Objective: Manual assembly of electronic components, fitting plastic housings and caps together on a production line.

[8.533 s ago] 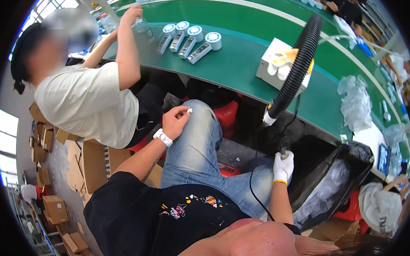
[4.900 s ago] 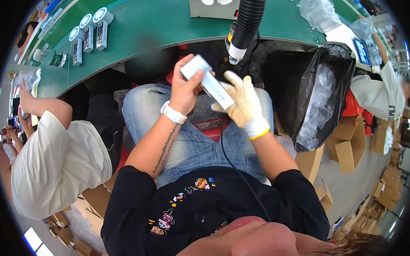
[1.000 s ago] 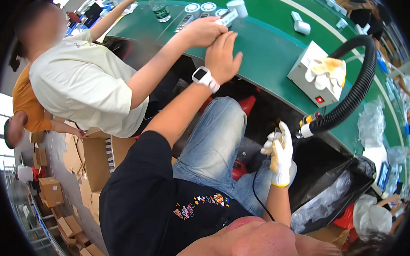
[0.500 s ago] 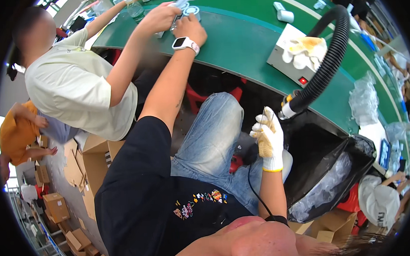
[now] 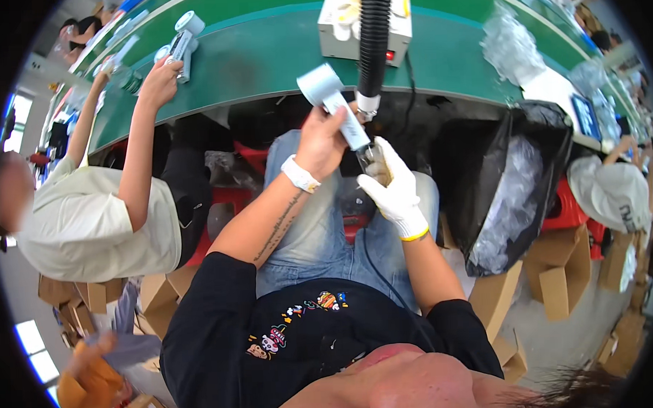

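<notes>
My left hand [image 5: 321, 143], bare and with a white watch band at the wrist, is closed round the handle of a light-blue handheld fan [image 5: 341, 113]. The fan is tilted, its cylindrical head up and left, its handle end down toward my other hand. My right hand [image 5: 400, 198] wears a white work glove; its thumb and fingers curl round something greyish at the handle's lower end, too small to make out. A thin black cable [image 5: 371, 256] runs from near that hand down over my lap. Just beyond the fan hangs the metal nozzle [image 5: 367, 104] of a black corrugated hose [image 5: 375, 40].
A grey box [image 5: 400, 47] with a red switch and gloves on top stands on the green bench [image 5: 264, 69]. A co-worker [image 5: 104, 212] at my left holds a similar fan [image 5: 183, 49]. At right are a black bag [image 5: 476, 177] of clear plastic and cardboard boxes [image 5: 558, 260].
My left arm has drawn back from the bench at the left, bringing a fan over my lap. My gloved right hand has come to its handle end. The view has turned.
</notes>
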A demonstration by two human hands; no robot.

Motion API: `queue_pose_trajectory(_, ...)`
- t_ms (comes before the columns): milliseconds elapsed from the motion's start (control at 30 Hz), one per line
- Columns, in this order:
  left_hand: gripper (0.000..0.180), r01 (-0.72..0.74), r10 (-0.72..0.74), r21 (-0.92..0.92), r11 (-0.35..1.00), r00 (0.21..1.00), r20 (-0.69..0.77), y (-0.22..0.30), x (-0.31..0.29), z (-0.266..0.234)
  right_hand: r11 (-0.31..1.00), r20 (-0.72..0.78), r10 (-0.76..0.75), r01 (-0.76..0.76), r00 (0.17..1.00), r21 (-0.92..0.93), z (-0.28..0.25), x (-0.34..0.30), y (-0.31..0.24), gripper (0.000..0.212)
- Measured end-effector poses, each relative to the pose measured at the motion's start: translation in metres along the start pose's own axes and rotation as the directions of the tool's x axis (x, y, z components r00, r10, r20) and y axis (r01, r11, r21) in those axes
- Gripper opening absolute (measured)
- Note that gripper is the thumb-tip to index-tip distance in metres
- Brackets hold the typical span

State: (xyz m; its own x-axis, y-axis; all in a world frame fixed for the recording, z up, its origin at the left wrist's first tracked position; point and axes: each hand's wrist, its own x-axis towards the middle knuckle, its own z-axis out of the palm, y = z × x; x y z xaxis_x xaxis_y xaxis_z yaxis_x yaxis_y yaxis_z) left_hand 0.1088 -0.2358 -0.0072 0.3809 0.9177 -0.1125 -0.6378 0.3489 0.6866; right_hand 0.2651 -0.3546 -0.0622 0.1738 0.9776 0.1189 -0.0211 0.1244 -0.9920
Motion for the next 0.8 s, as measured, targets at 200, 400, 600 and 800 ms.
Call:
queue_pose_trajectory(200, 0.043, 0.069, -0.068, 0.124, 0.99, 0.998, -0.008, -0.045, -0.002, 0.007, 0.91, -0.08, 0.058, -0.086, 0.995, -0.406, -0.011, -0.017, -0.011, 0.08)
queue_pose_trajectory(400, 0.048, 0.097, -0.1, 0.198, 0.975, 0.995, 0.003, -0.041, -0.001, -0.007, 0.972, -0.092, 0.047, -0.067, 0.995, -0.225, -0.003, -0.016, 0.002, 0.079)
queue_pose_trajectory(600, 0.054, -0.017, -0.019, 0.359, 0.933, 0.995, 0.097, -0.023, -0.001, -0.026, 0.91, -0.075, -0.106, 0.067, 0.992, -0.408, 0.01, -0.003, -0.001, 0.08)
queue_pose_trajectory(800, 0.065, -0.01, 0.008, 0.327, 0.945, 1.0, 0.007, -0.02, -0.008, -0.039, 0.912, -0.068, -0.072, 0.038, 0.995, -0.409, 0.033, 0.006, -0.012, 0.08)
